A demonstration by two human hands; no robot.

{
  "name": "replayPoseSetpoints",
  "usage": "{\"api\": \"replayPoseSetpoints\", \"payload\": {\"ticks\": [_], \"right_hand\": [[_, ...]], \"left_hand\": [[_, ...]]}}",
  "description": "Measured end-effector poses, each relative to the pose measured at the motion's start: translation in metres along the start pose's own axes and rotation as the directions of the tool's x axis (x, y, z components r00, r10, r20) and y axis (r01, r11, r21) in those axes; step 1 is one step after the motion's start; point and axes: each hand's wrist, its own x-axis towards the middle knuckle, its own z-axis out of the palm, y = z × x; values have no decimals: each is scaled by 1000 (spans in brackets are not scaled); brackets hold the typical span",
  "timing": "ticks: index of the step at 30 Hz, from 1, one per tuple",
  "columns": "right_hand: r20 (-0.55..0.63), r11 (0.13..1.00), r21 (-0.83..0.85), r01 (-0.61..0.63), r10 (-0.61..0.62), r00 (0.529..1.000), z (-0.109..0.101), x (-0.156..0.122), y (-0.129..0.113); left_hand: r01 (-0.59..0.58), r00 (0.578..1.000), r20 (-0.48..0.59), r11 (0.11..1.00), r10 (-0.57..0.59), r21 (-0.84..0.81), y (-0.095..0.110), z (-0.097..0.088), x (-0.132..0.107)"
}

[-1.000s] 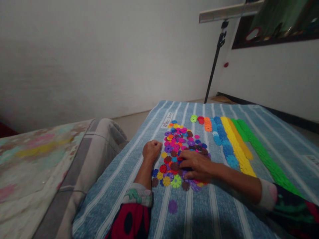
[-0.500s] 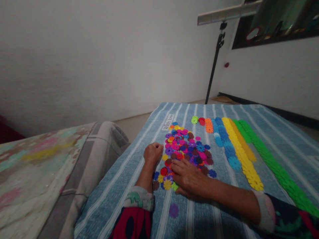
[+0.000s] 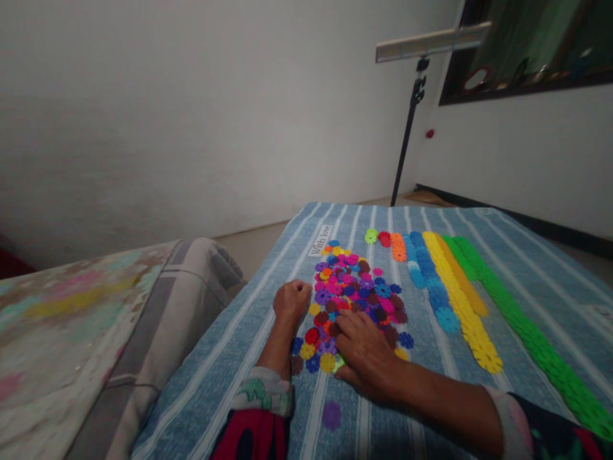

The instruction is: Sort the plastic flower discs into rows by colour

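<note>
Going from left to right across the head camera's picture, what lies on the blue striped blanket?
Left hand closed in a fist, mixed pile of coloured plastic flower discs, short orange disc row, blue disc row, yellow disc row, long green disc row.

On the cloth (image 3: 416, 409), the disc pile (image 3: 357, 291) lies right of the left hand (image 3: 292, 300), left of the rows (image 3: 462, 300).

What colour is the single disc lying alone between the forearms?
The disc is purple; head view.
</note>
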Motion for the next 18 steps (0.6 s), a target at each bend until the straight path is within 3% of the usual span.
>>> {"api": "replayPoseSetpoints", "payload": {"ticks": [5, 10, 18], "right_hand": [[71, 999, 8, -51, 51, 996, -9, 3, -4], [65, 994, 37, -102, 100, 993, -12, 7, -5], [29, 987, 137, -81, 78, 997, -2, 11, 2]], "left_hand": [[12, 1000, -7, 1000, -12, 7, 0, -1, 0], [8, 1000, 0, 1000, -8, 8, 1, -1, -1], [8, 1000, 9, 1000, -8, 24, 1, -3, 1]]}}
